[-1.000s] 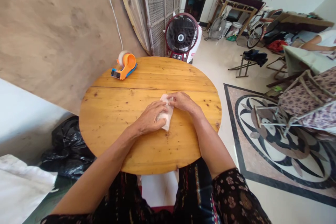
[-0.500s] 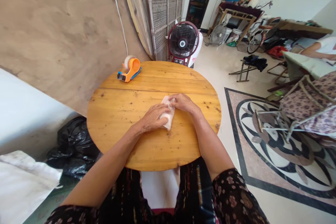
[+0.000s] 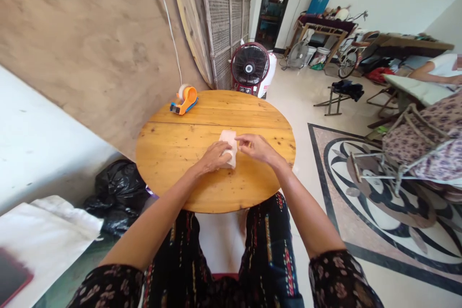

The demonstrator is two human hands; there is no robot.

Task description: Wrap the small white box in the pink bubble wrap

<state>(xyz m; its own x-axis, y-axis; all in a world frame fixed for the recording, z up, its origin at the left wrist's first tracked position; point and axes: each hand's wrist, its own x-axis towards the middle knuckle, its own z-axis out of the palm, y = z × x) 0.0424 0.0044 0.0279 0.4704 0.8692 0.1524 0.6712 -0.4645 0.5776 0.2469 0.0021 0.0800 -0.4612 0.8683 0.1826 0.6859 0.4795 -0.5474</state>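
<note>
The pale packet [image 3: 228, 137] lies near the middle of the round wooden table [image 3: 166, 154], a little to my right, its long side running away from me. It looks gathered into one small oblong already, flat and fairly neat, so I judge the shaping to be well along. I see no tape across it, though my fingers cover part of the top, and whether its edges are fastened is too small to tell. The tape dispenser [image 3: 186, 101] stands by the far left rim, well apart from both my hands.

My left hand [image 3: 215, 156] is half closed over the packet's left side — fingers bent across it, thumb lower down on its face — and has hold of it against the tabletop. My right hand [image 3: 255, 147] is loosely curled, index finger stretched out towards the packet's upper right edge, the others bent in beneath. I see nothing in its grip, and I cannot tell whether that fingertip touches the edge or stops just beside it.

Both forearms slant in from below, elbows wide, wrists over the table — whether the wrists rest on the wood I cannot tell.
</note>
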